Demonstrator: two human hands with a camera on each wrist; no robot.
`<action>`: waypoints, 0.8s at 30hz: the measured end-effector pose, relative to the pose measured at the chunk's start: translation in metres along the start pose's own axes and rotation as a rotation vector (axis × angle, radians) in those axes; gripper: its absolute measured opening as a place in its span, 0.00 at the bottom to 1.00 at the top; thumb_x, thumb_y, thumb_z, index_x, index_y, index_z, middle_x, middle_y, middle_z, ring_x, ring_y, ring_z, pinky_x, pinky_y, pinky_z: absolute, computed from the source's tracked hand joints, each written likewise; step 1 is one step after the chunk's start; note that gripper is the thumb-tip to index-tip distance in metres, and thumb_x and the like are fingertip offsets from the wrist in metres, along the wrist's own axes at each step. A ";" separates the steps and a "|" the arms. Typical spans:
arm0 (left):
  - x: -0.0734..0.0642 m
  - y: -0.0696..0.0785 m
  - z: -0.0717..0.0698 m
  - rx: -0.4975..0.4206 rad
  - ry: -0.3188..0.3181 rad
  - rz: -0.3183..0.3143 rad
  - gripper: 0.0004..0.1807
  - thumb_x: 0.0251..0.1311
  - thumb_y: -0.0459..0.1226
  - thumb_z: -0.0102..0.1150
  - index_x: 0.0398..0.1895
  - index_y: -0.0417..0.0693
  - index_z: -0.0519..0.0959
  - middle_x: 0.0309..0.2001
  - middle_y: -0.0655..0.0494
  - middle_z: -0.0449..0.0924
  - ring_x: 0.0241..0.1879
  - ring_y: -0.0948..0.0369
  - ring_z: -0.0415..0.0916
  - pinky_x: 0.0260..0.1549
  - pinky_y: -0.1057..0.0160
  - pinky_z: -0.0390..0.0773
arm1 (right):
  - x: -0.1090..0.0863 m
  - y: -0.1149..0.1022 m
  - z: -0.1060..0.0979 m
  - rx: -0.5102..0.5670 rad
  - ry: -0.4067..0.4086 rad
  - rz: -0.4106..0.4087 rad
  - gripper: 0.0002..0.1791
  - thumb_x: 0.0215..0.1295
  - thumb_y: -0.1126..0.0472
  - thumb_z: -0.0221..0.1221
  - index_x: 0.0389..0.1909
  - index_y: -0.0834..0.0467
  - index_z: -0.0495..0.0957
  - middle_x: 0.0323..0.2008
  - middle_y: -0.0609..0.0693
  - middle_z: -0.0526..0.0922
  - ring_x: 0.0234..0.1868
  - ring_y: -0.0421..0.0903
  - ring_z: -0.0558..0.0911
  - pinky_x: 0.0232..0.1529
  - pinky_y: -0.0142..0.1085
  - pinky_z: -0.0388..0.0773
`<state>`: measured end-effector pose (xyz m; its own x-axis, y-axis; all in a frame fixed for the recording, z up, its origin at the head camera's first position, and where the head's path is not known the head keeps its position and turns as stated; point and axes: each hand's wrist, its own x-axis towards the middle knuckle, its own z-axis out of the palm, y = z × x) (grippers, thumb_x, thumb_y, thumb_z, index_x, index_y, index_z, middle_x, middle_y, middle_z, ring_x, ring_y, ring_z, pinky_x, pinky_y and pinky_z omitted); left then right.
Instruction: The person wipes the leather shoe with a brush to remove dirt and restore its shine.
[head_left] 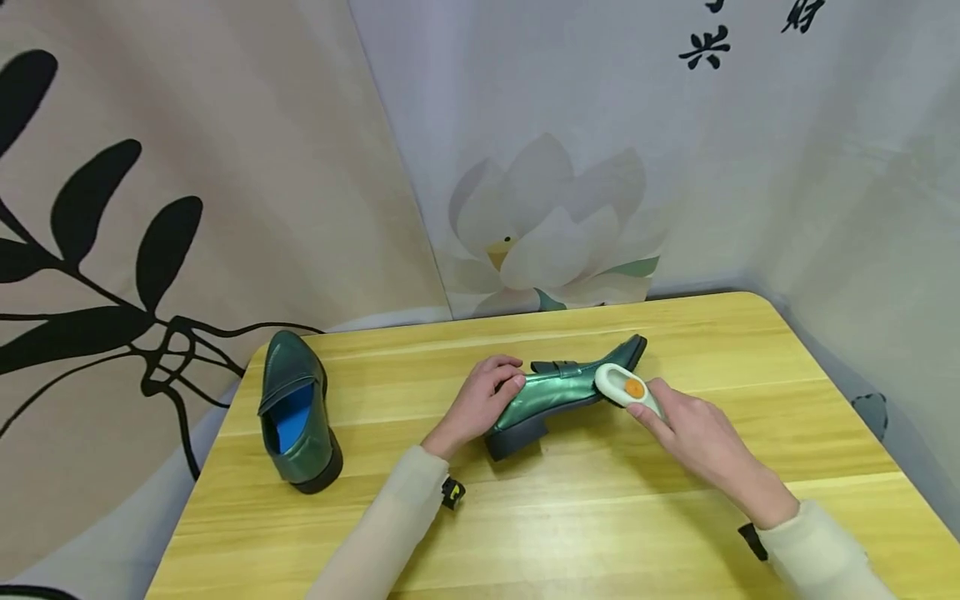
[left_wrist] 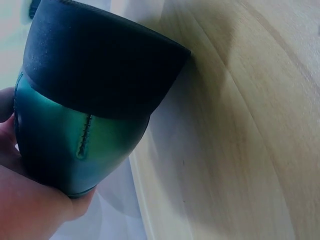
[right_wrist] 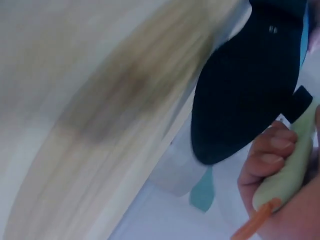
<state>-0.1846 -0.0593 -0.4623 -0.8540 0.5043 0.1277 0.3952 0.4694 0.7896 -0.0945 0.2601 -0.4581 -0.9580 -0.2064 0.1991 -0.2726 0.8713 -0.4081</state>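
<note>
Cream sleeves (head_left: 382, 529) up front, nearest the camera, black bands (head_left: 453, 492) at both wrists, and here's the action! The left grip (head_left: 483, 404) is clamped round the heel end of the green shoe (head_left: 558, 387), over the right half of the tabletop (head_left: 585, 517). It's tilted, toe up and pointing away to the right; whether the heel rests on the wood, I can't tell. Now the right grip (head_left: 697, 433): fingers wrapped firmly round a pale tool (head_left: 615, 383) with an orange disc (head_left: 634, 388) on top and an orange loop (right_wrist: 255, 222) at its tail. Its head is up against the shoe's front side, near the toe.

Looks like brush work to me, the cleaning stage on this one. My call for the next move: a steady left hold and light strokes along the upper, as a loose heel could let that toe swing away. Over at far left stands the second shoe (head_left: 296, 367), upright, nobody touching it, blue insole (head_left: 292, 417) on show.

And the venue? Yellow streaky wood grain, rounded back corners, pale curtains (head_left: 285, 167) hanging behind, a big lotus print (head_left: 555, 217) in the middle, black leaves (head_left: 93, 200) at left, black characters (head_left: 705, 48) up high.
</note>
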 end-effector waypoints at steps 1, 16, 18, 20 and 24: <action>0.000 0.000 0.000 0.003 -0.001 0.003 0.17 0.81 0.42 0.48 0.50 0.40 0.85 0.66 0.44 0.74 0.69 0.44 0.65 0.69 0.41 0.63 | 0.000 0.001 -0.001 -0.008 0.009 0.015 0.15 0.80 0.46 0.53 0.42 0.54 0.72 0.20 0.45 0.64 0.19 0.42 0.65 0.19 0.37 0.62; -0.002 0.003 -0.014 0.065 -0.104 -0.013 0.17 0.81 0.42 0.49 0.55 0.40 0.83 0.67 0.41 0.72 0.68 0.43 0.69 0.69 0.44 0.66 | -0.004 0.002 -0.008 -0.076 0.067 -0.068 0.17 0.73 0.46 0.63 0.49 0.56 0.78 0.31 0.42 0.77 0.25 0.39 0.71 0.24 0.36 0.69; -0.002 0.003 -0.017 0.054 -0.129 -0.011 0.17 0.81 0.42 0.49 0.54 0.40 0.83 0.67 0.42 0.72 0.67 0.43 0.70 0.68 0.44 0.67 | -0.006 0.003 -0.009 -0.078 0.071 -0.071 0.20 0.73 0.47 0.64 0.52 0.58 0.77 0.32 0.44 0.78 0.25 0.40 0.71 0.24 0.37 0.69; -0.002 0.003 -0.018 0.040 -0.146 0.000 0.18 0.81 0.43 0.48 0.52 0.41 0.83 0.67 0.42 0.72 0.68 0.44 0.69 0.68 0.43 0.67 | -0.005 0.001 -0.008 -0.083 0.081 -0.110 0.21 0.71 0.48 0.66 0.53 0.58 0.77 0.31 0.43 0.77 0.25 0.39 0.71 0.23 0.35 0.68; -0.001 0.001 -0.013 0.024 -0.135 0.021 0.18 0.81 0.43 0.47 0.51 0.40 0.83 0.66 0.41 0.74 0.68 0.43 0.69 0.69 0.42 0.65 | 0.000 -0.011 0.001 -0.099 0.118 -0.242 0.21 0.66 0.45 0.69 0.50 0.53 0.78 0.31 0.40 0.76 0.25 0.37 0.71 0.22 0.33 0.66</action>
<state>-0.1876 -0.0691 -0.4541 -0.7925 0.6069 0.0610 0.4224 0.4740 0.7726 -0.0914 0.2499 -0.4547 -0.8474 -0.3657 0.3849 -0.4767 0.8433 -0.2482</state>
